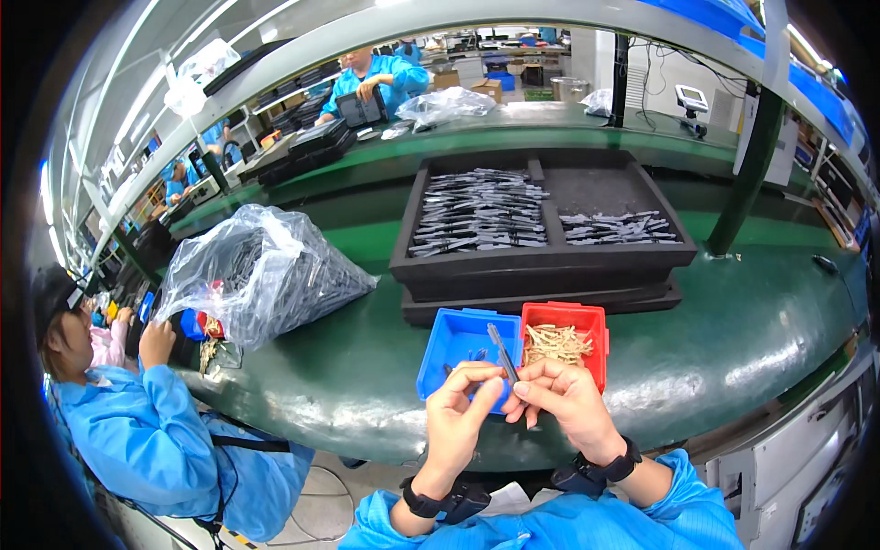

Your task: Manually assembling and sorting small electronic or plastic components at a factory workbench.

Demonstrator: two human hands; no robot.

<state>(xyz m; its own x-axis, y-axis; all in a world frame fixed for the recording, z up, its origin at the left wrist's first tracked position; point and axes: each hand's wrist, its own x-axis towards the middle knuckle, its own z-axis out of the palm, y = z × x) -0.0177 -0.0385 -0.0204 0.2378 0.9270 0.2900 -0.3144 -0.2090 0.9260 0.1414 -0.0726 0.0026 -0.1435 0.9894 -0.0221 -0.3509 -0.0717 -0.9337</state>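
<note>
Over the front edge of two small bins, my right hand (566, 403) pinches the lower end of a slim, dark, pen-like piece (503, 351) with a greyish upper end. It stands tilted, its top leaning away to the left. My left hand (463, 401) is closed beside it, thumb and forefinger together near the piece's lower part; what they pinch is too small to make out. Behind my hands sits a blue bin (443, 341) with a few small dark blue bits in it. Touching its right side, a red bin (600, 346) holds many thin gold-coloured metal parts.
Beyond the bins, a black divided tray (541, 261) holds piles of similar slim pieces. Left of it lies a clear plastic bag (275, 270) full of dark parts. A co-worker in blue (137, 449) sits at my left; another person (378, 78) works across the green bench (733, 339).
</note>
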